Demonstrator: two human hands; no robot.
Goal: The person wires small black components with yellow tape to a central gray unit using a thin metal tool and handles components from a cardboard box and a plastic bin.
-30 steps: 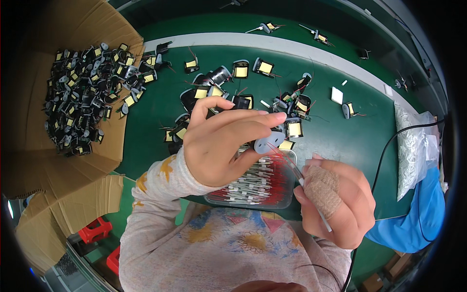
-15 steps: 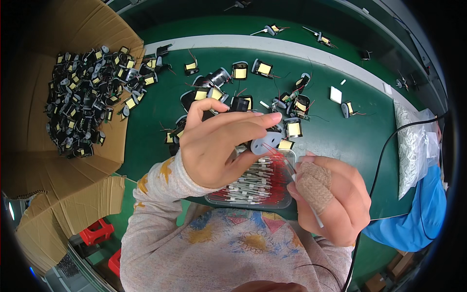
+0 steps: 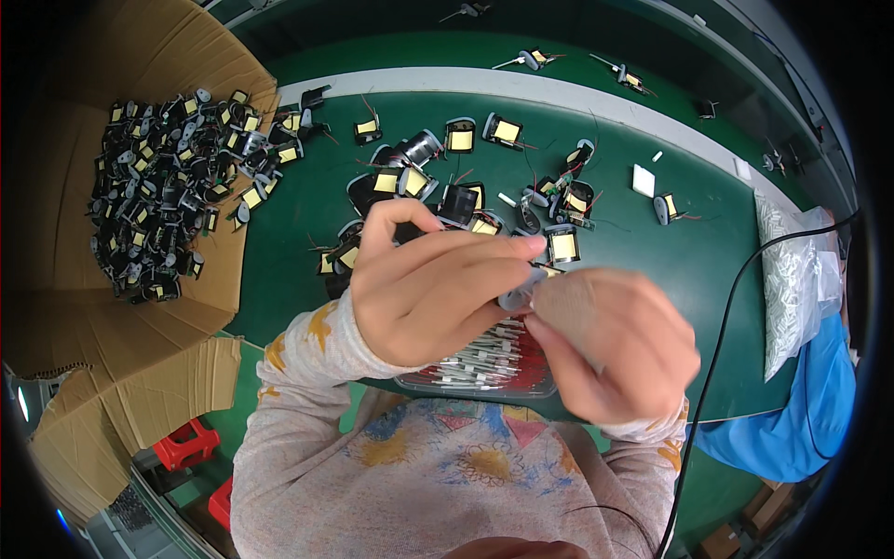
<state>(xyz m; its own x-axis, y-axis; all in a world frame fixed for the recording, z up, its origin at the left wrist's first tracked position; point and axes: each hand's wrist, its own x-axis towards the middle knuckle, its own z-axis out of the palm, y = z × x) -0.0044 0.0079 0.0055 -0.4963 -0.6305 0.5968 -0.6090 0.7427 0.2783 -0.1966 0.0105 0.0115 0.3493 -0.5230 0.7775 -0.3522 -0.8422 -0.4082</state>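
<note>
My left hand (image 3: 433, 298) is closed around a small black part with a grey oval end cap (image 3: 514, 296), which faces right between thumb and fingers. My right hand (image 3: 615, 345), smeared by motion and with a tan bandage wrap on a finger, is pinched up against that cap. The thin pale stick with red wires that it held half a second ago is now almost wholly hidden by its fingers. Under both hands stands a clear tray (image 3: 466, 395) of many pale sticks with red wires.
At left, a cardboard box (image 3: 56, 233) holds a heap of black parts (image 3: 163, 196). More black parts (image 3: 459, 135) with yellow pads lie across the green table (image 3: 670, 298). On the right are a bag of white tubes (image 3: 778, 279), a black cable (image 3: 724, 321) and blue cloth (image 3: 801, 419).
My right hand has moved up and left until its fingers meet the grey cap, covering the stick and red wires. My left hand has shifted slightly right. Parts beyond the pale strip have moved right.
</note>
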